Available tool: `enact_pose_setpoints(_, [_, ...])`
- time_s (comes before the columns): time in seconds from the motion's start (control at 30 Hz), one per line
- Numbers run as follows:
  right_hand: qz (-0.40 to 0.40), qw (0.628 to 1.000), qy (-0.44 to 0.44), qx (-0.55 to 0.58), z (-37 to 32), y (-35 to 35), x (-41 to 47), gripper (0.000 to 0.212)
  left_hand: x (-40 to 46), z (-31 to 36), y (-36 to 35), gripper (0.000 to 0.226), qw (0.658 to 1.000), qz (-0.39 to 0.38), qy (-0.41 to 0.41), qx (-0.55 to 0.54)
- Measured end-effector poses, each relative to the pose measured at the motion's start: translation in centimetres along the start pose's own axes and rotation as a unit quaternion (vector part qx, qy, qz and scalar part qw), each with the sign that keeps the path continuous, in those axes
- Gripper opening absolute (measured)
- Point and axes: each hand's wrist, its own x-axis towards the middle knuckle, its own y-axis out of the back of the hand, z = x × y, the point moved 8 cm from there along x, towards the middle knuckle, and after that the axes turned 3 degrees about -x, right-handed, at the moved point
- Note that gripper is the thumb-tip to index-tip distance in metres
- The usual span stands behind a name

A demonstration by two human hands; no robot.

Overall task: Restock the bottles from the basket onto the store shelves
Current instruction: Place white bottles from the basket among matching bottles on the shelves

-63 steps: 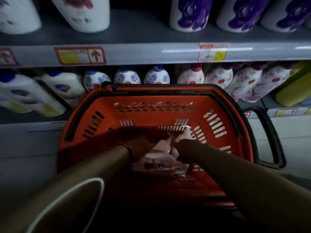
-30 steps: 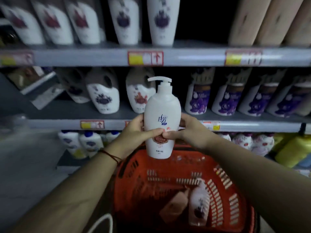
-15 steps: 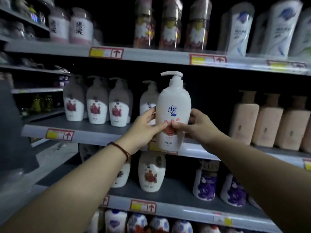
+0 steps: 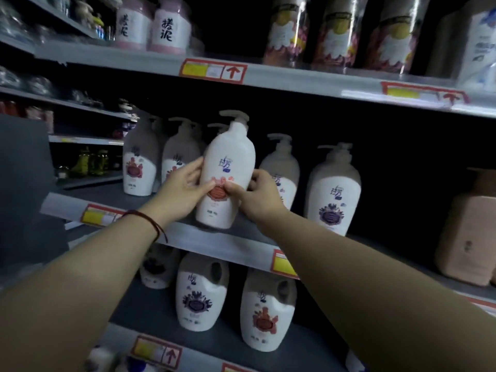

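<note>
The step in hand looked like placement: the tall white plastic pump bottle with the red flower label [image 4: 226,174] stood tilted at the front lip of the grey metal middle shelf [image 4: 214,241], base at or just above the deck. The left hand [image 4: 185,191] and right hand [image 4: 259,196] each curled around its sides, thumbs on the label. Next it probably needed pushing back and setting upright, then both hands letting go. Behind that bottle stood at least five matching white pump bottles; right of it, two pink boxy bottles; below it, three white jug-shaped bottles. The basket was out of view
</note>
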Motion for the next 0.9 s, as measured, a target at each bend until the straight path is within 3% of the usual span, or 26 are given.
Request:
enact_pose_setpoints(0.2, [0.005, 1.000, 0.003, -0.031, 0.6, -3.7, 2.6, 0.070, 1.3, -2.3, 3.0, 0.047, 0.998, -0.001, -0.011, 0.066])
enact_pose_setpoints(0.67, [-0.023, 0.991, -0.028, -0.128, 1.1, -4.8, 1.2, 0.063, 1.5, -6.9, 3.3, 0.071, 0.996, -0.012, 0.021, 0.085])
enact_pose_setpoints(0.8, [-0.004, 0.983, -0.032, -0.179, 1.4, -4.2, -0.7, 0.063, -1.1, -6.1, 2.5, 0.085, 0.979, -0.004, 0.022, 0.202])
enact_pose_setpoints(0.9, [0.004, 0.962, 0.053, -0.268, 0.7, -3.0, -4.0, 0.048, -4.6, -3.9, 1.7, 0.075, 0.928, 0.057, -0.036, 0.368])
